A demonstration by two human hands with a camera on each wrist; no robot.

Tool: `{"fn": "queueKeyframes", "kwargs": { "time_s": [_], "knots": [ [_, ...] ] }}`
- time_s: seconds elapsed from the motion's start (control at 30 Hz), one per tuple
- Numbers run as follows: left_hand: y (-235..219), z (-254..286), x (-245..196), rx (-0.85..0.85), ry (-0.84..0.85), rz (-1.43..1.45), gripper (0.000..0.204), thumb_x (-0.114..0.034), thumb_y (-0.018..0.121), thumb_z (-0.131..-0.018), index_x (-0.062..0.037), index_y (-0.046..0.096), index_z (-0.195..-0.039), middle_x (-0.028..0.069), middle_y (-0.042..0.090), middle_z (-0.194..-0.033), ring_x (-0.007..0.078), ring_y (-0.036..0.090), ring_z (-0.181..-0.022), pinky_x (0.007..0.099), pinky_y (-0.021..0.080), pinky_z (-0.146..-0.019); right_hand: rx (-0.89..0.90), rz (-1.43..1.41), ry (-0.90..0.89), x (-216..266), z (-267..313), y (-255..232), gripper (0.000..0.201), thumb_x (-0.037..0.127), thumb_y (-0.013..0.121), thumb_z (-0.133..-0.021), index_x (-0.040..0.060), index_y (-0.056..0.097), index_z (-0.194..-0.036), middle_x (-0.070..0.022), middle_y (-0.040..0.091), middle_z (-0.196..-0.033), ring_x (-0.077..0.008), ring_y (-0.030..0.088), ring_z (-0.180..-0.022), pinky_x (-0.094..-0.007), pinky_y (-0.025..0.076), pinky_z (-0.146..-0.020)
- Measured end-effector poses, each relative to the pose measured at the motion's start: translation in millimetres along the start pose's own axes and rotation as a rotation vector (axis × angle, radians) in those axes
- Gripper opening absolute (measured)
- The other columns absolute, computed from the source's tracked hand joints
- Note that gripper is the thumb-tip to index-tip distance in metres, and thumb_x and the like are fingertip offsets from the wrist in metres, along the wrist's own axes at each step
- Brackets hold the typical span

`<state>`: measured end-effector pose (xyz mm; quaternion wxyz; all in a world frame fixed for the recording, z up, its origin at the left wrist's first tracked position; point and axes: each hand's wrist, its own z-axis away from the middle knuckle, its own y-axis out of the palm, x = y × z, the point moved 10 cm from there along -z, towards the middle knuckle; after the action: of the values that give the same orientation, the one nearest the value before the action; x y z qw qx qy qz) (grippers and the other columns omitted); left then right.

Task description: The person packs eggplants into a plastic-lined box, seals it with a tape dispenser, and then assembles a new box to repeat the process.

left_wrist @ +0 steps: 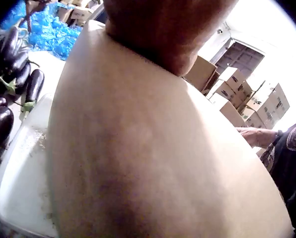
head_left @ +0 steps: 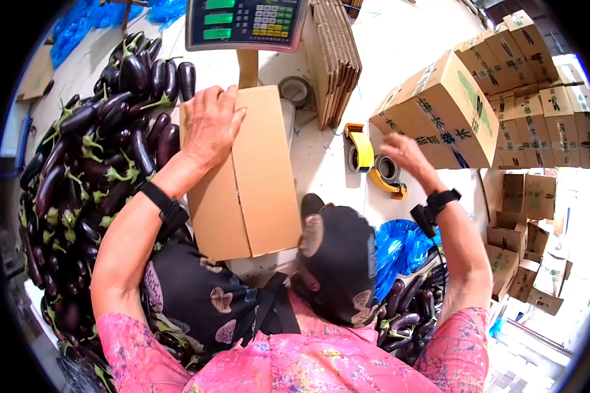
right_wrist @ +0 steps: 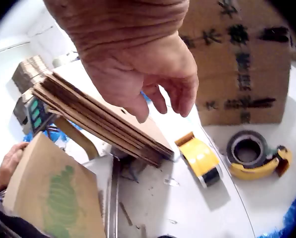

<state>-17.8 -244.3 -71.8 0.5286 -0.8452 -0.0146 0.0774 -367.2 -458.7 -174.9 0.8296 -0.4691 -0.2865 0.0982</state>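
**Pink floral shirt [head_left: 269,363] up close; L hand on box, R hand near 2 dispensers**

L hand [head_left: 210,124] rests on the plain carton [head_left: 265,177], fingers extended over its top, nothing pinched AFAICT. R hand [head_left: 411,157] has fingers loosely bent w/ a gap to the thumb, holding nothing. From R fingers, the upright-lying yellow dispenser [head_left: 364,152] sits near, at 9 o'clock; the angled dispenser [head_left: 398,190] is at 6. Their long axes run approx 12–6 and 10–4; R hand's nearer both. Carton lies btwn 8 and 9 o'clock from R fingers, long axis approx 12–6; L hand's nearer.

Count: 1 plain carton, 2 dispensers, 1 scale [head_left: 246,40] at its 12, 2 eggplant piles: big one [head_left: 78,190] at 9, small one [head_left: 406,321] at 4. Indiv. eggplants: can't count.
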Motion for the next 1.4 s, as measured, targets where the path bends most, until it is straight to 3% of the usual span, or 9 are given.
{"fn": "queueKeyframes", "kwargs": {
  "time_s": [0.27, 0.43, 0.5, 0.57, 0.7, 0.83, 0.93, 1.07, 1.4],
  "knots": [
    [1.3, -7.1, -4.1, 0.021, -0.001, -0.015, 0.046, -0.025, 0.066, -0.089, -0.0085, 0.056, -0.131, 0.0125, 0.054, -0.117, 0.0313, 0.050, -0.111, 0.0462, 0.037, -0.094, -0.033, -0.156, 0.285, -64.9, -31.1, 95.2, 0.086, 0.062, 0.080, -0.069, -0.0071, 0.059, -0.117, -0.0281, 0.066, -0.113, -0.0384, 0.064, -0.108, -0.0445, 0.049, -0.092],
    [-1.2, -7.5, 1.6, 0.032, -0.056, -0.017, 0.040, -0.022, 0.063, -0.090, -0.0092, 0.058, -0.128, 0.0122, 0.056, -0.118, 0.0314, 0.053, -0.109, 0.0440, 0.040, -0.093, -0.258, -0.137, 0.477, -93.2, -53.2, 130.2, 0.072, 0.049, 0.079, -0.069, -0.0036, 0.058, -0.113, -0.0275, 0.069, -0.108, -0.0420, 0.068, -0.100, -0.0475, 0.054, -0.086],
    [-0.7, -5.0, 5.6, 0.002, -0.064, 0.039, 0.041, -0.023, 0.069, -0.086, -0.0103, 0.059, -0.124, 0.0112, 0.054, -0.113, 0.0299, 0.051, -0.110, 0.0458, 0.037, -0.092, -0.291, -0.121, 0.574, -116.7, -57.1, 144.0, 0.063, 0.044, 0.078, -0.072, -0.0031, 0.059, -0.108, -0.0225, 0.070, -0.103, -0.0351, 0.070, -0.092, -0.0427, 0.056, -0.078],
    [-0.3, -4.0, 7.1, 0.001, -0.062, 0.049, 0.041, -0.023, 0.069, -0.086, -0.0098, 0.059, -0.123, 0.0104, 0.055, -0.111, 0.0293, 0.051, -0.109, 0.0454, 0.037, -0.092, -0.111, -0.582, 0.559, -119.7, -44.5, 154.8, 0.051, 0.037, 0.075, -0.077, -0.0016, 0.060, -0.107, -0.0149, 0.069, -0.099, -0.0236, 0.068, -0.089, -0.0349, 0.054, -0.075],
    [-2.8, -0.4, 9.8, -0.045, -0.033, 0.066, 0.041, -0.024, 0.069, -0.087, -0.0089, 0.059, -0.123, 0.0096, 0.055, -0.110, 0.0285, 0.052, -0.108, 0.0452, 0.037, -0.093, -0.156, -1.640, 0.261, -78.0, 26.4, 127.8, 0.031, 0.018, 0.065, -0.092, 0.0024, 0.062, -0.118, -0.0055, 0.068, -0.106, -0.0167, 0.064, -0.095, -0.0328, 0.051, -0.085],
    [-3.9, 0.7, 8.1, -0.045, -0.043, 0.062, 0.038, -0.025, 0.065, -0.090, -0.0094, 0.059, -0.125, 0.0092, 0.059, -0.114, 0.0286, 0.055, -0.108, 0.0442, 0.040, -0.093, -0.086, -1.755, -0.043, 30.8, 82.1, 38.0, 0.053, 0.016, 0.059, -0.097, 0.0019, 0.042, -0.145, -0.0114, 0.057, -0.136, -0.0212, 0.059, -0.122, -0.0388, 0.044, -0.108],
    [-3.4, 1.4, 8.5, -0.028, -0.042, 0.027, 0.044, -0.030, 0.064, -0.091, -0.0089, 0.057, -0.129, 0.0105, 0.058, -0.118, 0.0293, 0.054, -0.111, 0.0445, 0.039, -0.094, -0.146, -1.327, -0.121, 76.5, 70.7, -0.5, 0.051, 0.020, 0.061, -0.092, -0.0007, 0.048, -0.137, -0.0086, 0.061, -0.125, -0.0176, 0.061, -0.112, -0.0308, 0.048, -0.099],
    [-11.9, 11.3, 11.7, -0.049, 0.054, 0.092, 0.053, -0.036, 0.063, -0.091, -0.0073, 0.053, -0.134, 0.0128, 0.054, -0.123, 0.0308, 0.052, -0.114, 0.0446, 0.039, -0.094, -0.148, -1.430, -0.134, 116.6, 87.4, -21.2, 0.038, 0.022, 0.065, -0.091, 0.0015, 0.058, -0.122, -0.0051, 0.066, -0.101, -0.0108, 0.060, -0.088, -0.0260, 0.048, -0.080],
    [-10.3, 19.4, 9.5, -0.082, 0.004, 0.097, 0.054, -0.032, 0.066, -0.090, -0.0025, 0.054, -0.134, 0.0153, 0.055, -0.123, 0.0324, 0.051, -0.116, 0.0457, 0.038, -0.099, -0.232, -1.234, -0.264, 174.3, 101.6, -53.4, 0.038, 0.025, 0.069, -0.087, 0.0040, 0.055, -0.115, -0.0027, 0.060, -0.093, -0.0119, 0.051, -0.079, -0.0291, 0.043, -0.074]
  ]
}}
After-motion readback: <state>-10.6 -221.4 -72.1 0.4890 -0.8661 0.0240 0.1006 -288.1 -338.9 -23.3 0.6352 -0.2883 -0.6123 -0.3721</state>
